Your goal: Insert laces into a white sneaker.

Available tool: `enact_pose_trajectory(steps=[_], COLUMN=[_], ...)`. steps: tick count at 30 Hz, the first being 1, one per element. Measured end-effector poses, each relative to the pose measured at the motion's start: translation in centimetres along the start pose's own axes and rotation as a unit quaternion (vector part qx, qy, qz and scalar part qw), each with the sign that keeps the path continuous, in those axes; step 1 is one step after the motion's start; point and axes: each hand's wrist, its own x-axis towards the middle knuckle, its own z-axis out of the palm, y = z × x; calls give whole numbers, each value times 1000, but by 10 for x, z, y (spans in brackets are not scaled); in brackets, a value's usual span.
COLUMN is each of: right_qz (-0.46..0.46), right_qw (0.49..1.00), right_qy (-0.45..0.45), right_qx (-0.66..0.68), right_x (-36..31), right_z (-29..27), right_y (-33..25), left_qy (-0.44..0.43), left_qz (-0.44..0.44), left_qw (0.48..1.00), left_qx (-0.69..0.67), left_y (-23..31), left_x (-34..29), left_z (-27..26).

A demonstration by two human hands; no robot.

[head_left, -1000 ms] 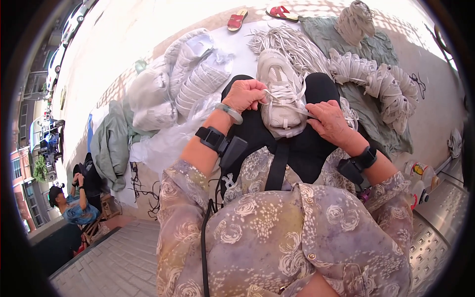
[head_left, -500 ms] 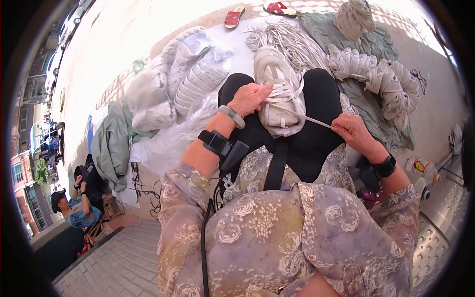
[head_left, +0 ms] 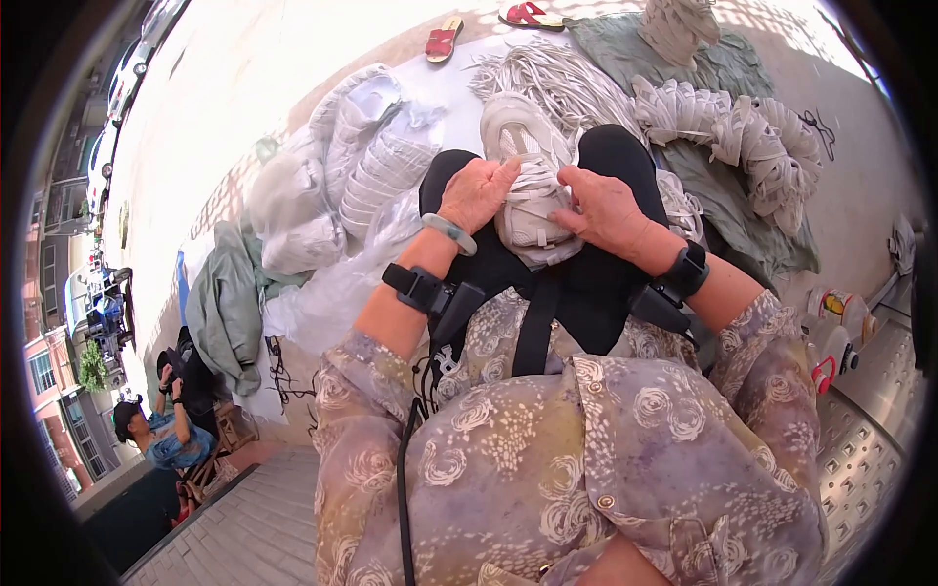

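Off-white, lace-up fabric sneaker (head_left: 533, 213) lies upper centre, long axis near vertical, between two about equally near hands. The left hand's (head_left: 477, 193) fingertips bunch at its left edge, their hold on any lace unclear; the right hand's (head_left: 613, 217) thumb and forefinger stand apart. Its sole is hidden.

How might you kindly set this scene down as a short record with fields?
Shoe: pale, between the knees
Laces: threaded across the shoe
Left hand: at the shoe's left edge, by the laces; grip unclear
Right hand: at the shoe's right side, thumb and forefinger apart
Beyond the shoe: loose lace bundle, two red sandals
To the right: green cloth
To the left: plastic sheeting, another person
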Motion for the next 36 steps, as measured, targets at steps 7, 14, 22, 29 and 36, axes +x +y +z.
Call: enact_pose_trajectory(steps=[7, 14, 22, 29, 36], right_qz=[24, 37, -4, 75, 42], right_qw=[999, 997, 991, 980, 982], right_qy=[23, 54, 62, 50, 56], right_qx=[21, 41, 117, 179, 175], right_x=[-4, -6, 1, -8, -13], right_z=[5, 15, 18, 10, 9], right_y=[2, 10, 22, 14, 21], left_qy=[208, 215, 222, 164, 145], left_qz=[315, 339, 305, 242, 21], left_qw=[902, 866, 884, 898, 886], left_qx=[208, 299, 277, 329, 439], left_y=[19, 16, 13, 26, -83], left_x=[-12, -10, 0, -35, -136], left_z=[27, 55, 68, 36, -58])
